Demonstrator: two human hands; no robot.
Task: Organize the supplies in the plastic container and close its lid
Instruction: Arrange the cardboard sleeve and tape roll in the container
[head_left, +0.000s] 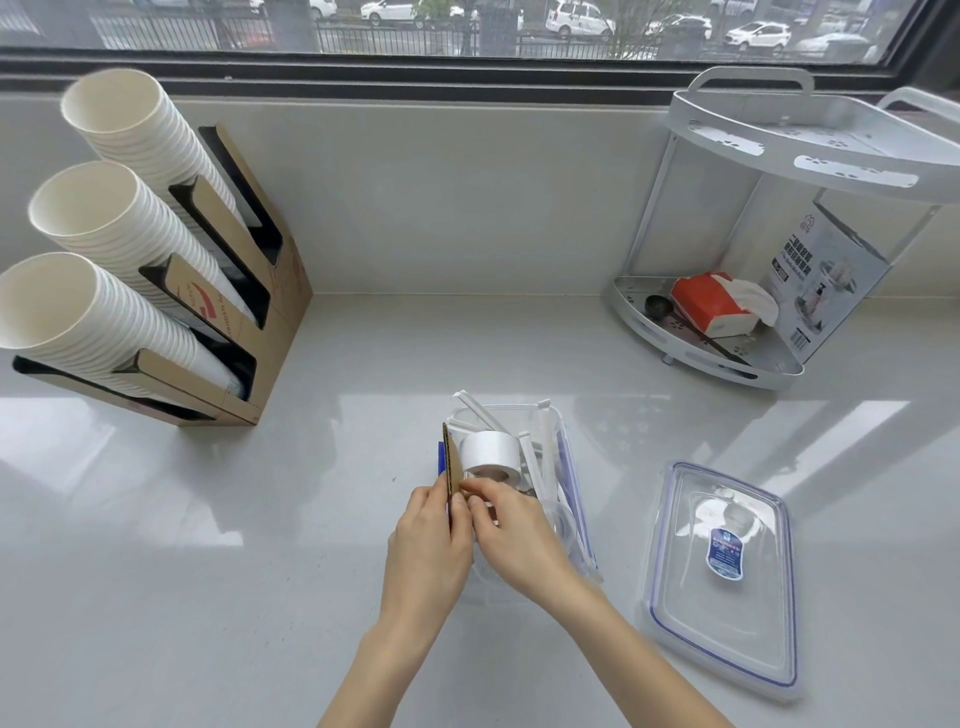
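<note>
Both hands pinch one cardboard piece (453, 465) on edge, left hand (428, 545) and right hand (511, 540) clamped together low centre; plastic container (569, 457) beneath them, lid (722, 577) lower right; cardboard looks light, stiff; best gripped by edges.

The tape roll (491, 454) was white; the cardboard piece (453, 460) brown; the lid (722, 577) clear with blue trim; the tissue pack (709, 306) red-orange; the counter (260, 519) pale grey.

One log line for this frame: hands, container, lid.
left hand: holding cardboard piece upright | right hand: pinching same piece | container: open, tape roll inside | lid: off, on counter to right
</note>
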